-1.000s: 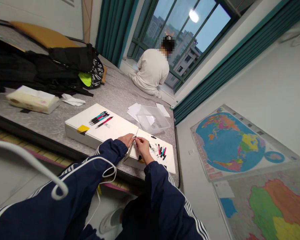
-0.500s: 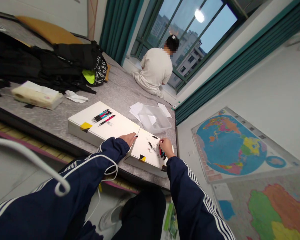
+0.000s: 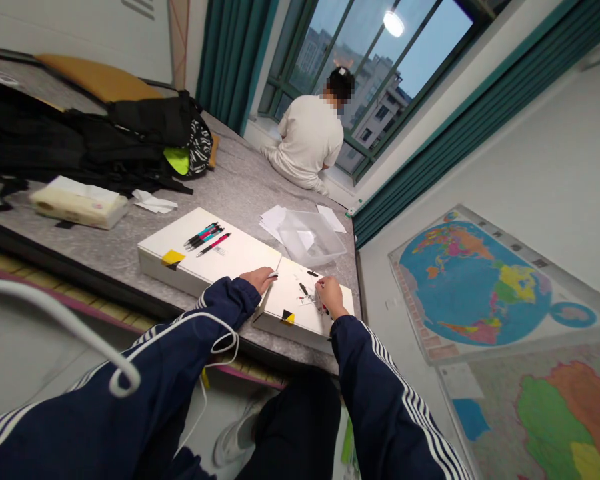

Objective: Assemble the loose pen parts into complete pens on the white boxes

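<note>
**A:** What did the hands have, quick?

**B:** R hand [image 3: 331, 298] was pinched tight over the white box [image 3: 300, 308], thumb & fingers together on sth small. Fingers hid most of it, so can't say exactly what.

**A:** And L hand [image 3: 257, 280]?

**B:** Fingers together at the box's far-left edge, where it met a 2nd white box [image 3: 247, 257]. A small white tip [image 3: 273, 275] showed at the fingertips, but can't tell if it was gripped.

**A:** Good setup for fine work?

**B:** I'd say yes: one hand steadying at the edge, the other doing the small pinch, both wrists kept low. Small dark parts [image 3: 304, 289] lay at R hand's 10 o'clock, so w/in easy reach.

**A:** Anything else nearby?

**B:** Pens [image 3: 207, 237] on the 2nd box, at L hand's 10 o'clock. Clear plastic tub [image 3: 311, 237] at R hand's 12, on the grey mattress [image 3: 240, 180]. Seated person [image 3: 307, 137] further out, also 12 o'clock.
</note>
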The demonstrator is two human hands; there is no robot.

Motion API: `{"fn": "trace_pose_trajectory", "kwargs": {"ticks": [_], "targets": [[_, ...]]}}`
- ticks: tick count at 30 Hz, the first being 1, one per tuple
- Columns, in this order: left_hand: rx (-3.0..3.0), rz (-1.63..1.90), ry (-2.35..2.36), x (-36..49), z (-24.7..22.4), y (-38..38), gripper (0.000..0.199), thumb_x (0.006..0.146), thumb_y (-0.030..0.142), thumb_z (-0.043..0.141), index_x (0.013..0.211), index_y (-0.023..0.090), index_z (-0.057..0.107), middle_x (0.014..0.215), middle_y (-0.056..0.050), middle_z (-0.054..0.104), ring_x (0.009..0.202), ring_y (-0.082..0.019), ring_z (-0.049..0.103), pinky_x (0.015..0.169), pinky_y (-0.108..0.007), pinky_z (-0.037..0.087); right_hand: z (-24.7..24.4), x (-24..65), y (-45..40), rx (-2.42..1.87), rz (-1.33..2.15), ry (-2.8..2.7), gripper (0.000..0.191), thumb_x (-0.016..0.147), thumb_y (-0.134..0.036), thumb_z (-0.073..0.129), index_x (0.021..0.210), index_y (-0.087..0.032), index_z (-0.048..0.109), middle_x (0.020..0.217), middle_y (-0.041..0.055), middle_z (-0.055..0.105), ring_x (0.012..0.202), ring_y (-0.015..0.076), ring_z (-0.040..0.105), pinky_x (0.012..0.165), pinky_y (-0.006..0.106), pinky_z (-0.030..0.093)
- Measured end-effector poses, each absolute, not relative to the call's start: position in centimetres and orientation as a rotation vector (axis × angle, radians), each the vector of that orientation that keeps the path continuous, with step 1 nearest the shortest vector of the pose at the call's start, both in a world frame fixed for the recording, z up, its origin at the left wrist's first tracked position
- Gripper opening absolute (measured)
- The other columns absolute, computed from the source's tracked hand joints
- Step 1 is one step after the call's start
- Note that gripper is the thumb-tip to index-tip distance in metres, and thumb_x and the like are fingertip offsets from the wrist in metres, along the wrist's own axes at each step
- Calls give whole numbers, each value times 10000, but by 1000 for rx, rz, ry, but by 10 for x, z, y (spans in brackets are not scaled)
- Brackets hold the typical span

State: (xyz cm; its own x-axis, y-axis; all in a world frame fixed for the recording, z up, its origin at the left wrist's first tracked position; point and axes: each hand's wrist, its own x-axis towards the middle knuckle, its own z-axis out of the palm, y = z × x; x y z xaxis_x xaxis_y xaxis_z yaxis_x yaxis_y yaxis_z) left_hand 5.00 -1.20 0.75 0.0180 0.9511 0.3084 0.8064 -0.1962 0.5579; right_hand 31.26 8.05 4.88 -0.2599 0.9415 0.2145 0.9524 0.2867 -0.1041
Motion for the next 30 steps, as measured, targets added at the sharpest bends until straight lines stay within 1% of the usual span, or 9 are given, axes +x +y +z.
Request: {"fn": "trace_pose_trajectory", "kwargs": {"ticks": [4,7,10,13,15,17,22,27,30], "targets": [[2089,996,1790,48,3,-10,279,931,379,418,1011,202,619,1021,-52,649,939,-186,594,760,-262,414,62,292,67,-1535,199,-2303,205,848,-238,525,935,-163,695,896,83,704,776,176,641,761,274,459],[2116,1017,1749,47,4,-12,276,933,360,407,1007,208,624,1015,-43,646,928,-176,592,750,-258,418,61,267,47,-1305,465,-2320,166,829,-275,574,899,-187,696,869,55,709,771,171,646,781,283,477],[2142,1018,1716,46,4,-14,270,931,331,401,996,211,634,981,-42,641,899,-172,593,726,-258,423,42,240,28,-1199,696,-2112,157,803,-299,602,864,-190,698,877,53,706,793,177,647,792,309,510],[2167,1020,1693,45,-1,-12,261,922,318,413,1000,219,641,982,-43,631,887,-168,592,721,-255,430,16,218,16,-1232,1006,-1722,222,778,-342,611,881,-162,688,858,71,694,731,183,651,636,313,564],[2188,1018,1674,43,-6,-9,260,917,308,416,1019,224,641,1003,-41,629,895,-165,590,726,-253,435,2,210,12,-1197,1147,-1516,262,763,-361,618,899,-146,680,837,74,685,715,179,651,583,305,576],[2201,1002,1666,41,-9,-6,265,913,301,419,1040,226,640,1010,-41,631,900,-164,589,731,-252,440,-7,206,9,-1150,1173,-1426,271,751,-359,623,906,-143,679,846,72,679,724,172,647,569,291,584],[2282,843,1635,42,-9,-5,270,902,292,432,1061,219,638,1011,-49,627,903,-164,585,750,-253,451,-9,209,5,-1142,1064,-1449,223,760,-320,598,899,-166,678,872,51,672,744,154,626,509,218,561],[2314,752,1731,46,-4,-8,294,923,338,411,1097,229,622,1058,-58,616,920,-165,586,733,-247,451,-8,212,4,-1168,1044,-1489,191,793,-282,570,915,-173,669,819,31,671,605,109,601,502,198,530],[2321,710,1738,46,-3,-7,292,917,349,430,1098,223,621,1066,-63,619,926,-170,586,728,-245,453,-7,213,3,-1182,1017,-1503,183,809,-274,555,919,-180,667,855,28,674,596,101,596,501,189,517]]}}
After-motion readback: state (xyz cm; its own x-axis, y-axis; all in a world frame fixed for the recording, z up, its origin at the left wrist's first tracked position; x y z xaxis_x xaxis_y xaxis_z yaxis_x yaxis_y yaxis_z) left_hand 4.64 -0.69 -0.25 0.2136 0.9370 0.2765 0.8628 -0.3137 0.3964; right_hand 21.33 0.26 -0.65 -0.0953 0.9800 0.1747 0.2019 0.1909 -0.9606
